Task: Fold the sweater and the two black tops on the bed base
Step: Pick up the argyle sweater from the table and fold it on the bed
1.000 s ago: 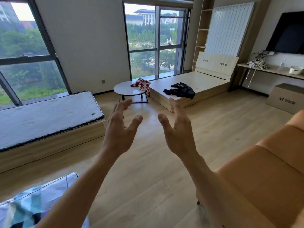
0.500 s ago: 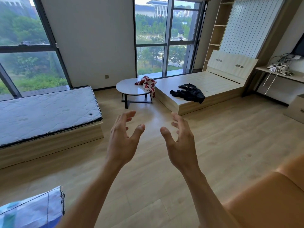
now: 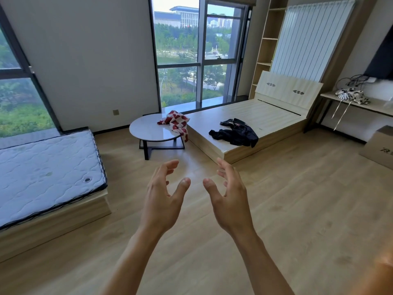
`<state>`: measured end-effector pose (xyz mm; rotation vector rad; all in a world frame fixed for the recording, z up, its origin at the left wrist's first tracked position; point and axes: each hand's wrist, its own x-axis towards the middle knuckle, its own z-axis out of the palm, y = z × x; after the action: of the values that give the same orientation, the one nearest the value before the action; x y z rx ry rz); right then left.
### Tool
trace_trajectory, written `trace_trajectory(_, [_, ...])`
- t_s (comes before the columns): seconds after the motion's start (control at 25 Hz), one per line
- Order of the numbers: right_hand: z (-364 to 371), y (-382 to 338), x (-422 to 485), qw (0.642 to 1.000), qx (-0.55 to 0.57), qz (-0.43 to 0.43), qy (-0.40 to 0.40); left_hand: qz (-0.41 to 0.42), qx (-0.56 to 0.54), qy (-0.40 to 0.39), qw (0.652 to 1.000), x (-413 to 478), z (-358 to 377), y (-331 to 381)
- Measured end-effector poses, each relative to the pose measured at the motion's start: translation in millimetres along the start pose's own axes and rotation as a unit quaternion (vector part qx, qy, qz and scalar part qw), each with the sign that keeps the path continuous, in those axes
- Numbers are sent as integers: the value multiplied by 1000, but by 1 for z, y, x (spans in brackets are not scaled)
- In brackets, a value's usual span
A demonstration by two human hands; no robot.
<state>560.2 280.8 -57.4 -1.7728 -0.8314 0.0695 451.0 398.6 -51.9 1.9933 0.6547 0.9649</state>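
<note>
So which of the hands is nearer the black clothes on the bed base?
Right. The right hand hovers over the floor, short of the black clothes; the left hand is further to the side, in front of the round table. Neither touches them.

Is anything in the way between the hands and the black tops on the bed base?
Nothing visible. Only bare floor lies between the empty left hand and right hand and the bed base where the black tops lie. The round table, with the sweater draped over its edge, stands left of that path.

cardboard box [image 3: 377, 145], partly cut-off print "YR"
</note>
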Motion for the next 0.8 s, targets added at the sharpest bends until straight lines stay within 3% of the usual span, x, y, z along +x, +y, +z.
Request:
trace_trajectory(0.4, [64,106,244,999,27,37,3,-22,-11,-28,999,235,110,-97])
trace_trajectory(0.8, [114,179,541,996,68,31,-52,-63,-8,35,997,497,208,-156])
